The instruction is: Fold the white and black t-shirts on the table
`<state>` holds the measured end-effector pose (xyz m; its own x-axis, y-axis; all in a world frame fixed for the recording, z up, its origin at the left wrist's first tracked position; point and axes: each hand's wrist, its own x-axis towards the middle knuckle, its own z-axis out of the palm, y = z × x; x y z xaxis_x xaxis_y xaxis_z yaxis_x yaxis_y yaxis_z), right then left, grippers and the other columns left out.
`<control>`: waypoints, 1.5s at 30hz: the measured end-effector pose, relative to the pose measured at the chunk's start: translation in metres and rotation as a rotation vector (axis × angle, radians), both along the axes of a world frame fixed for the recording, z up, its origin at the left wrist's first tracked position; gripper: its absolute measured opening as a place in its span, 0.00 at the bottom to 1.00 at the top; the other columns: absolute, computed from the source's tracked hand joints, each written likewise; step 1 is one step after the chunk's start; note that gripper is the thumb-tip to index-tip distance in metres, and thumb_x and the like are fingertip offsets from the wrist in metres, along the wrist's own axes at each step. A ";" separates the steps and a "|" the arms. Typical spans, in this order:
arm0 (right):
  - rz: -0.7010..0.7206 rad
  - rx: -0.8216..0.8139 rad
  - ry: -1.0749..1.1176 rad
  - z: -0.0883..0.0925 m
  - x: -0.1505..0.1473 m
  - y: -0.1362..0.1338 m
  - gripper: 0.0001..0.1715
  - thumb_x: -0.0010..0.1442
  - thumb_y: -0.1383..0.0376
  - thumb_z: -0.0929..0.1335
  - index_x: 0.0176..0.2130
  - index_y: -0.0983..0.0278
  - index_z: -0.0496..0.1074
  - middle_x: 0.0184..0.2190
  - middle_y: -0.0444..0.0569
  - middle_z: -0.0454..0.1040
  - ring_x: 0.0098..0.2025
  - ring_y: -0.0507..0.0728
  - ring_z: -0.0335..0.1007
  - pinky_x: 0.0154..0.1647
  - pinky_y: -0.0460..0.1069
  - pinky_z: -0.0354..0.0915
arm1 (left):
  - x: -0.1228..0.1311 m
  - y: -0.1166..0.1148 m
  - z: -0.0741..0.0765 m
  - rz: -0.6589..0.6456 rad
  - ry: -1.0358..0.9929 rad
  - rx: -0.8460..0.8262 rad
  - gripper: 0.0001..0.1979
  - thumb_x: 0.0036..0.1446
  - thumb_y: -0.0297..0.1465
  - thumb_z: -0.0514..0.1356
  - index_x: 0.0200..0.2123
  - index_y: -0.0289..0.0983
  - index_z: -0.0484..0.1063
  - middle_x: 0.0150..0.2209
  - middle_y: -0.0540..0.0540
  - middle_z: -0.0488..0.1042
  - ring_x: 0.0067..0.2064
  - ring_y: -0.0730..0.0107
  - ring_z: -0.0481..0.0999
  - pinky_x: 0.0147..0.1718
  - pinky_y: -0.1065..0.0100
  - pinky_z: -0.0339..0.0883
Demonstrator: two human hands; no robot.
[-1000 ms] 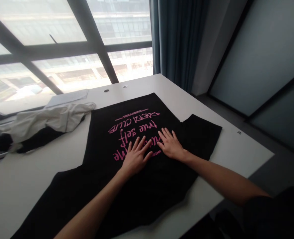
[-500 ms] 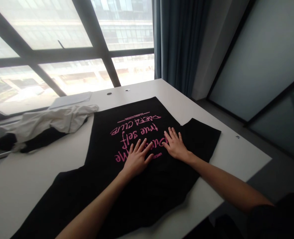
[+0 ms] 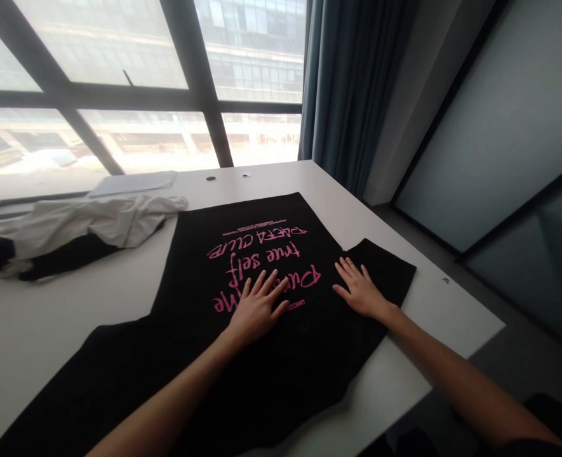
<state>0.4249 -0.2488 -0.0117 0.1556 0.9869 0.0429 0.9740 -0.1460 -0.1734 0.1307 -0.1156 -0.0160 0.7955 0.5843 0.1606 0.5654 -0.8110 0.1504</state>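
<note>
**Position of the garment.** A black T-shirt (image 3: 242, 254) lies spread flat on the white worktop (image 3: 119, 285). Its long axis runs from the near edge, by the person, away toward the window (image 3: 119, 63). The pink lettering (image 3: 261, 254) reads upside down from this view, so the printed side faces up and the bottom edge of the shirt is the far end. One sleeve (image 3: 390, 270) projects to the right of the body panel, and the cloth on the near left spreads out toward the worktop's edge.

**Left hand.** The left hand (image 3: 256, 311) rests palm down on the middle of the shirt, covering part of the lower lettering. Its fingers (image 3: 267, 284) are straight, spread apart and aimed toward the far end. They grip nothing.

**Right hand.** The right hand (image 3: 361, 293) rests palm down where the body panel meets the sleeve. Its fingers (image 3: 350, 270) are extended and slightly spread, and no cloth is pinched between them. It is the nearer hand to the sleeve, which lies just beyond and to the right of the fingertips.

**Relation.** The hands lie side by side across the shirt's width, a bare strip of cloth between them (both are in contact with the fabric).

**Surroundings.** A crumpled white garment (image 3: 85, 222) lies over a dark cloth (image 3: 66, 257) at the far left, well apart from the shirt's sleeve. A blue curtain (image 3: 347, 95) hangs at the right of the window.
</note>
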 end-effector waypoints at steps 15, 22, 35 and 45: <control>0.074 0.036 0.054 0.002 -0.052 0.024 0.39 0.72 0.48 0.56 0.73 0.63 0.47 0.74 0.54 0.44 0.75 0.61 0.33 0.72 0.66 0.36 | 0.000 0.000 -0.002 0.003 0.001 0.004 0.28 0.69 0.48 0.51 0.70 0.54 0.55 0.72 0.50 0.50 0.73 0.49 0.45 0.67 0.39 0.42; 0.073 0.034 0.084 0.003 -0.048 0.021 0.39 0.71 0.47 0.55 0.72 0.64 0.49 0.74 0.54 0.43 0.75 0.60 0.32 0.72 0.65 0.35 | 0.000 0.002 -0.003 0.000 -0.005 0.009 0.28 0.69 0.48 0.51 0.70 0.54 0.55 0.73 0.51 0.49 0.73 0.49 0.44 0.67 0.39 0.41; -0.225 0.342 0.281 0.009 0.037 0.019 0.31 0.67 0.56 0.61 0.63 0.70 0.68 0.65 0.60 0.64 0.68 0.62 0.57 0.69 0.58 0.53 | 0.001 0.002 0.000 0.003 0.030 -0.009 0.29 0.70 0.48 0.50 0.70 0.53 0.54 0.73 0.49 0.49 0.73 0.49 0.44 0.67 0.39 0.43; -0.825 0.254 0.138 -0.008 0.142 -0.015 0.30 0.57 0.58 0.69 0.56 0.67 0.75 0.52 0.63 0.76 0.56 0.70 0.70 0.56 0.62 0.66 | 0.001 0.003 -0.002 0.002 0.035 -0.009 0.29 0.70 0.48 0.50 0.71 0.52 0.53 0.73 0.49 0.47 0.73 0.48 0.43 0.66 0.38 0.42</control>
<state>0.5672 -0.2639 -0.0194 0.8364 0.5196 0.1746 0.5420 -0.7363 -0.4051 0.1318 -0.1127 -0.0182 0.7992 0.5875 0.1271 0.5724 -0.8083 0.1377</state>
